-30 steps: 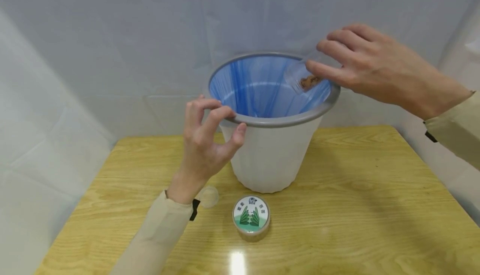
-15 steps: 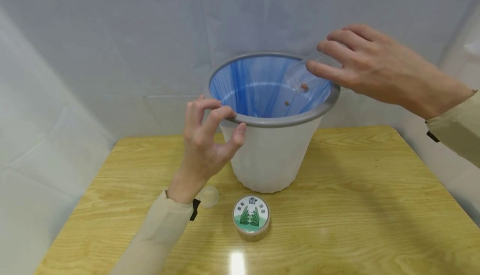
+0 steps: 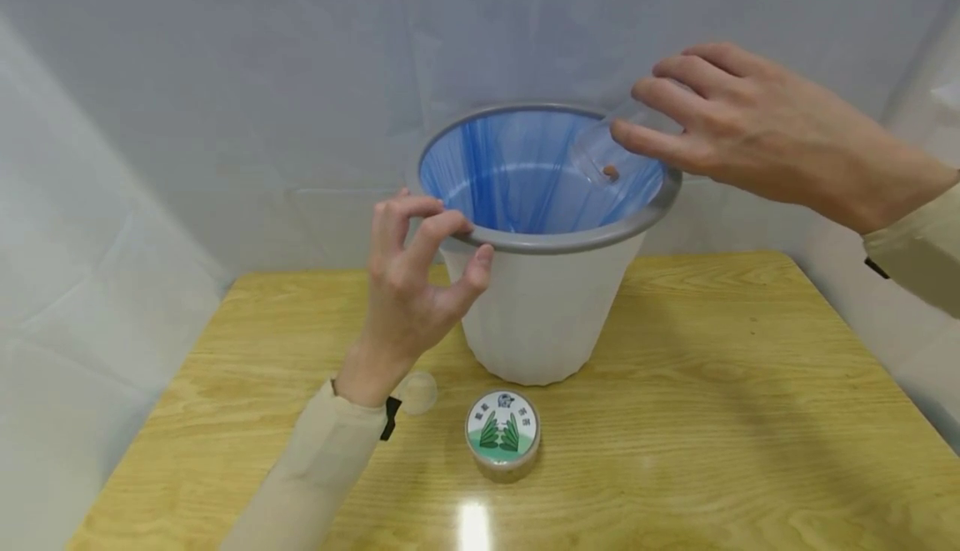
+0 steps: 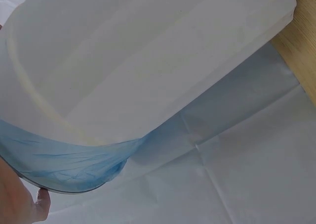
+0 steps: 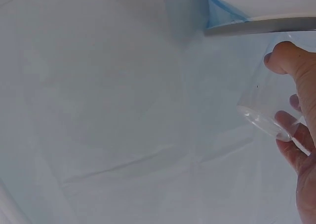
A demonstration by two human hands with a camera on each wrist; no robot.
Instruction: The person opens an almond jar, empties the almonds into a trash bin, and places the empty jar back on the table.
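The right hand held a clear plastic jar tipped mouth-down over the far right of the wastebasket's grey rim, fingers and thumb curled round the jar's body, seemingly so that whatever was inside would drop into the blue bag liner. One small brown pellet clung near the jar's mouth; otherwise the jar looked empty. In the right wrist view the thumb and fingers pressed against the jar's transparent wall just below the rim. The left hand sat at the near left of the rim, fingers bent over the top and thumb beneath, pinching it, probably to keep the light white wastebasket from shifting. The basket stood toward the back edge of the wooden table. Near the front edge, before the basket, stood a second small jar with a green-printed lid, and just left of it, beside the left wrist, lay a clear loose lid.
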